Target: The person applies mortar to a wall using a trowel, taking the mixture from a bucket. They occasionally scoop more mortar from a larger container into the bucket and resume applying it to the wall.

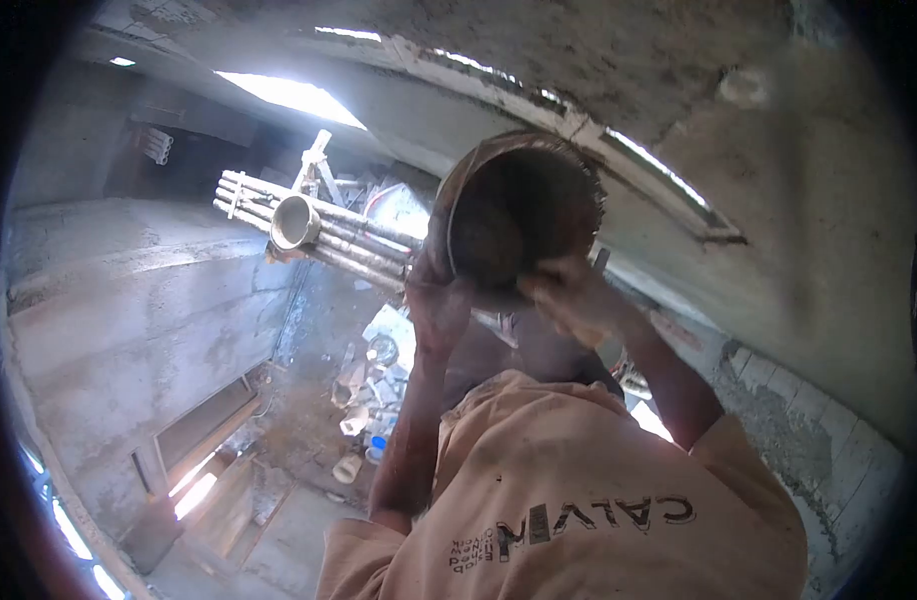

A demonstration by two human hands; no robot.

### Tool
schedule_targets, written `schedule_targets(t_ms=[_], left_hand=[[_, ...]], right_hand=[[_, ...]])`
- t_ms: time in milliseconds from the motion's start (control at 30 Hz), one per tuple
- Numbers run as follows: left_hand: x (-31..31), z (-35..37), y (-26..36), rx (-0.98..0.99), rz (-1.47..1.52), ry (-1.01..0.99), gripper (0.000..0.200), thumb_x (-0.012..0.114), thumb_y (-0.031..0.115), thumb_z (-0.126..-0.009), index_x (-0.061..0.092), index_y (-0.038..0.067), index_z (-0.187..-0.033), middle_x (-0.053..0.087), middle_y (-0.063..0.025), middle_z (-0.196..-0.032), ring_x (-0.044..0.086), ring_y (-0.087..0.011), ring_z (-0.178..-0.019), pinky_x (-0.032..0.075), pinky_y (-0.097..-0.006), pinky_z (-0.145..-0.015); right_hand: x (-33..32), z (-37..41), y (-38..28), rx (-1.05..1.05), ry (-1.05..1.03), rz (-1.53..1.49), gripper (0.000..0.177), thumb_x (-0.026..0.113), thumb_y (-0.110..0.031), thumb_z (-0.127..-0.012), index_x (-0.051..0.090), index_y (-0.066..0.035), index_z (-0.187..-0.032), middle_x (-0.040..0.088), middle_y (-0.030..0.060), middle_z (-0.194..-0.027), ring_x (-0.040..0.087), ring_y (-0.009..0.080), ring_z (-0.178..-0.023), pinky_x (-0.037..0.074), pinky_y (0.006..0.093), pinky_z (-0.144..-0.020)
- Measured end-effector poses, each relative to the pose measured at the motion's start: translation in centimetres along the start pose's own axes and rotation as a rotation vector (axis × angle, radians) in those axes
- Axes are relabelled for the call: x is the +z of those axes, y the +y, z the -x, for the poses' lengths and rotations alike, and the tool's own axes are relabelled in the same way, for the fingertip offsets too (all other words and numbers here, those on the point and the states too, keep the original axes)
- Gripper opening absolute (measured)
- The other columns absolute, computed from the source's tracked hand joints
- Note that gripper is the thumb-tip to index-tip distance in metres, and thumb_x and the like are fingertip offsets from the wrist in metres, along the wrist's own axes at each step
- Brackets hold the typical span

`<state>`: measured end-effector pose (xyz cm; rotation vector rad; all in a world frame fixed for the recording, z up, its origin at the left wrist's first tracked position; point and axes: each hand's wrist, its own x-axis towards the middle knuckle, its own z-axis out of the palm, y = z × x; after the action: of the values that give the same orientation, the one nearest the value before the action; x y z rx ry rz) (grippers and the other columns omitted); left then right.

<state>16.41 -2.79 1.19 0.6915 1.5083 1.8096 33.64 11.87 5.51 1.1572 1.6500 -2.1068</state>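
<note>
A dark round bucket (484, 205) faces me with its mouth, its inside in deep shadow and its rim worn and rough. My left hand (441, 308) is wrapped round the lower left of its rim. At the lower right of the rim, my right hand (577, 298) is closed, its curled fingers right at the edge and slightly blurred. The bucket hides whatever lies behind it.
A bundle of long poles (364, 245) runs out to the left, with a pale round bowl (296, 222) on it. Scattered rubble (384, 385) lies on the floor far below. A rough plastered wall (779, 220) rises close on my right.
</note>
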Motion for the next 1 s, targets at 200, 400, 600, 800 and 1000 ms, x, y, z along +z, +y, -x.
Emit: schedule_targets(t_ms=[200, 400, 600, 800, 1000], left_hand=[[-1.1, 1.5, -2.7, -0.146, -0.085, 0.197, 0.056, 0.07, 0.025, -0.091, 0.058, -0.008, -0.135, 0.069, -0.0146, -0.126, 0.064, -0.0196, -0.114, 0.052, -0.036, -0.095], [-3.1, 3.4, -3.4, 0.095, 0.034, 0.258, 0.052, 0.069, 0.028, -0.095, 0.061, -0.008, -0.131, 0.071, -0.0145, -0.123, 0.065, -0.0212, -0.112, 0.052, -0.0371, -0.095], [-9.3, 8.5, -8.8, -0.076, 0.173, 0.453, 0.042, 0.065, 0.0, -0.084, 0.065, -0.006, -0.126, 0.071, -0.0113, -0.119, 0.067, -0.0191, -0.107, 0.053, -0.0339, -0.095], [-12.7, 12.4, -7.6, -0.002, 0.086, 0.67, 0.056, 0.066, 0.012, -0.084, 0.059, -0.009, -0.136, 0.068, -0.0126, -0.123, 0.065, -0.0222, -0.112, 0.051, -0.0362, -0.099], [-16.4, 16.2, -8.2, -0.036, 0.088, 0.816, 0.055, 0.068, 0.005, -0.085, 0.059, -0.005, -0.139, 0.068, -0.0131, -0.128, 0.067, -0.0203, -0.11, 0.056, -0.0331, -0.092]], right_hand=[[-0.2, -3.9, 5.0, -0.071, 0.157, 0.365, 0.039, 0.064, -0.038, -0.1, 0.071, 0.0, -0.098, 0.066, 0.008, -0.072, 0.061, 0.016, -0.063, 0.05, 0.0348, -0.06], [0.1, -0.9, -2.2, 0.102, 0.149, 0.539, 0.048, 0.068, -0.043, -0.093, 0.075, -0.001, -0.117, 0.072, 0.0156, -0.087, 0.069, 0.0297, -0.081, 0.054, 0.0468, -0.081], [-3.1, 0.8, -7.9, -0.317, 0.325, 1.055, 0.051, 0.069, -0.043, -0.096, 0.06, 0.002, -0.12, 0.07, 0.0251, -0.092, 0.07, 0.0433, -0.093, 0.053, 0.0545, -0.089], [-0.8, 5.4, -16.8, -0.542, 0.125, 1.262, 0.038, 0.068, -0.032, -0.099, 0.061, 0.0, -0.118, 0.07, 0.0218, -0.084, 0.072, 0.038, -0.082, 0.055, 0.0492, -0.075], [2.0, 6.4, -21.4, -0.553, -0.303, 0.929, 0.027, 0.073, -0.027, -0.098, 0.07, -0.002, -0.106, 0.07, 0.0095, -0.076, 0.064, 0.0171, -0.059, 0.05, 0.0349, -0.052]])
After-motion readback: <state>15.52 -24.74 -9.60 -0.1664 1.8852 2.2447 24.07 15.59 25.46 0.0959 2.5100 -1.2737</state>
